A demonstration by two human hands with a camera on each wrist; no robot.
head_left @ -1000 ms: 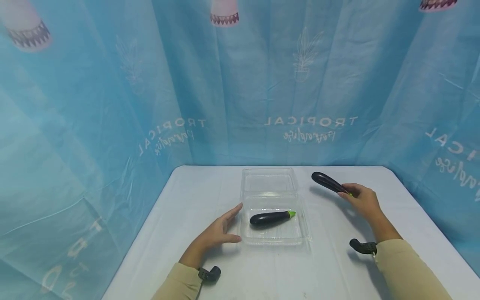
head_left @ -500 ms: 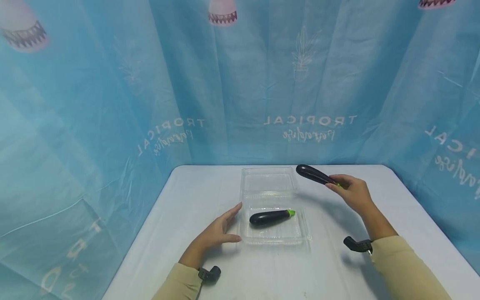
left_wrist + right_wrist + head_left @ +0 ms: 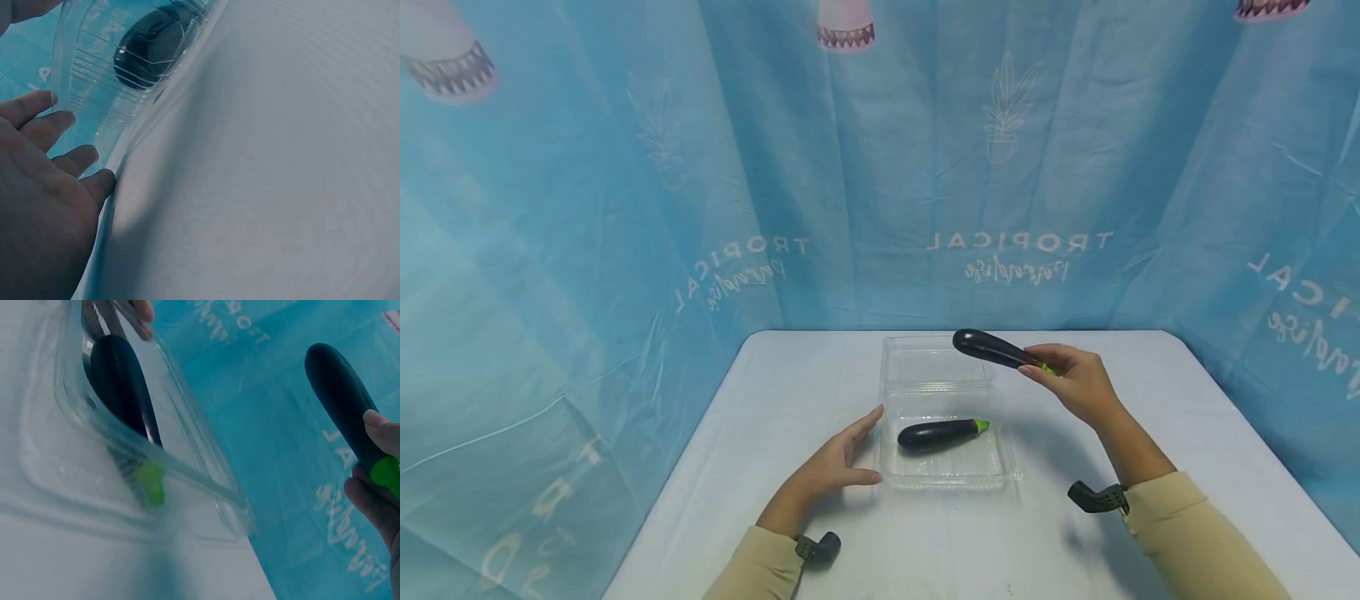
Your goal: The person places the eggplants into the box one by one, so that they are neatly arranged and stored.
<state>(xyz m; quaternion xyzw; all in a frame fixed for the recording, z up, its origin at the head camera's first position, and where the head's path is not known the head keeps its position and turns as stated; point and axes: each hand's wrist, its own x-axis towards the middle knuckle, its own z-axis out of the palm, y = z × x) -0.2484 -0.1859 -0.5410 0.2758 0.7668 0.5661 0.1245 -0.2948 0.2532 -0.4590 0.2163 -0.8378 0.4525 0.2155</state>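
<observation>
My right hand pinches a dark eggplant near its green stem end and holds it up over the back right of a clear plastic clamshell box. In the right wrist view, thumb and fingers close on the held eggplant just by the green cap. A second eggplant lies in the box's front half, green stem toward the right. On the box's left side my left hand rests with fingers and thumb spread, fingertips right at the rim. The left wrist view shows these fingers extended beside the clear wall.
The box's lid lies folded back behind its base. A white table lies under everything, with a blue printed curtain around its back and sides. Each wrist wears a black camera mount.
My right hand has moved left with the eggplant, from right of the box to over its back right part. The left hand and the other eggplant have stayed in place.
</observation>
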